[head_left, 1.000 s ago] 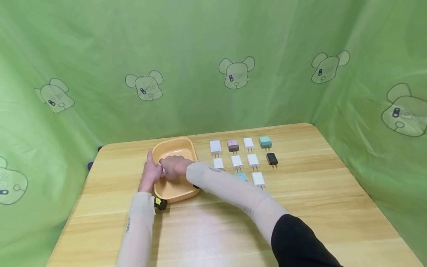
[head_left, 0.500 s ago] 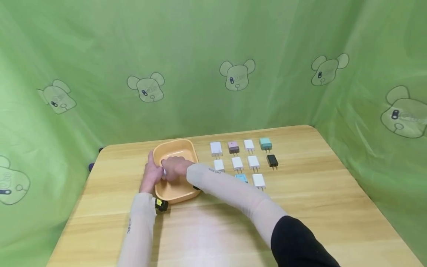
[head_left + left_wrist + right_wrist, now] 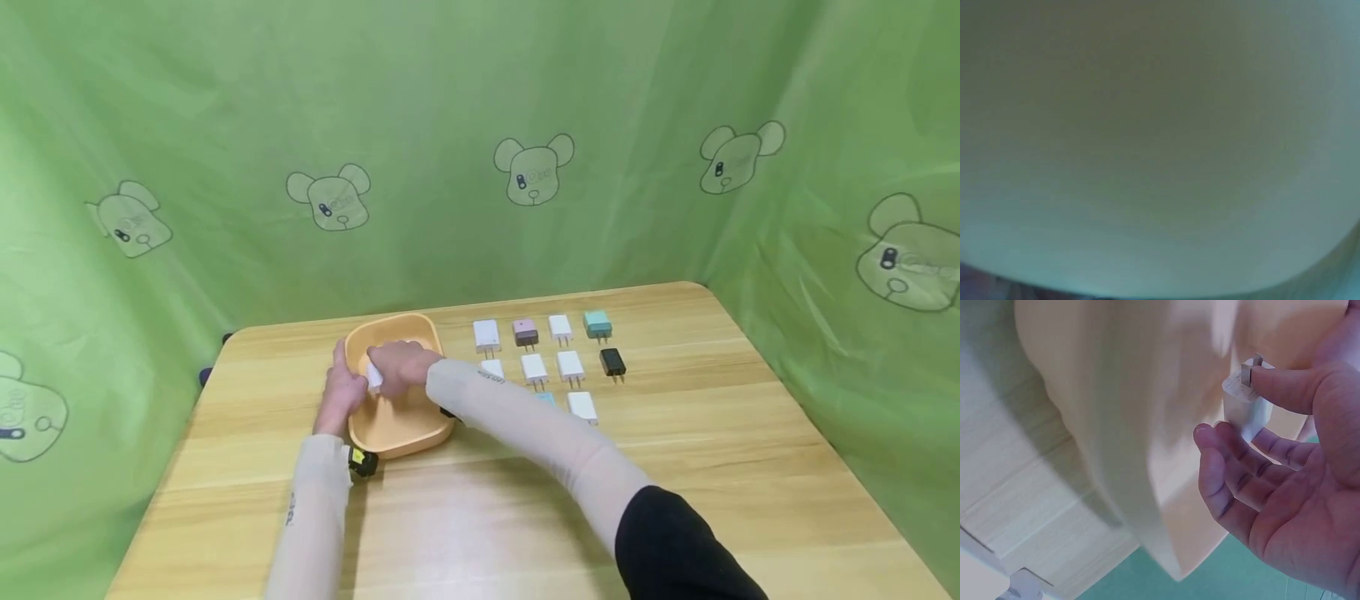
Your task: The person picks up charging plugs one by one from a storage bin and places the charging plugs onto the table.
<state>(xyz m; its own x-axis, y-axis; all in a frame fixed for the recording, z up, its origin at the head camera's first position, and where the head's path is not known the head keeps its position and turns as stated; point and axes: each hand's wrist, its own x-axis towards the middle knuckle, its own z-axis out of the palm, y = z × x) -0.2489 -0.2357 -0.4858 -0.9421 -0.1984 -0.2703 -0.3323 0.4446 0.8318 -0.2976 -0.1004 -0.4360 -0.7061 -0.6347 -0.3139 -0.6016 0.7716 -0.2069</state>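
An orange plastic basin (image 3: 397, 435) stands on the left part of the table. My left hand (image 3: 343, 392) grips its left rim. Inside the basin, my right hand (image 3: 403, 364) pinches a white charger plug (image 3: 374, 377) between thumb and fingers, close to the left hand's thumb. In the right wrist view the plug (image 3: 1246, 409) shows its metal prongs, with the thumb against them. A pale, blurred surface fills the left wrist view, and the left hand's grip cannot be made out there.
Several charger plugs lie in rows right of the basin, among them a purple one (image 3: 526, 332), a teal one (image 3: 597, 323), a black one (image 3: 612, 362) and a white one (image 3: 582, 406). My right forearm (image 3: 525, 421) partly covers a blue plug (image 3: 547, 398). A green curtain (image 3: 450, 233) surrounds the wooden table (image 3: 465, 533).
My right hand has shifted slightly up and to the right with the white charger plug, so more of the plug shows. The left hand stays on the basin's rim.
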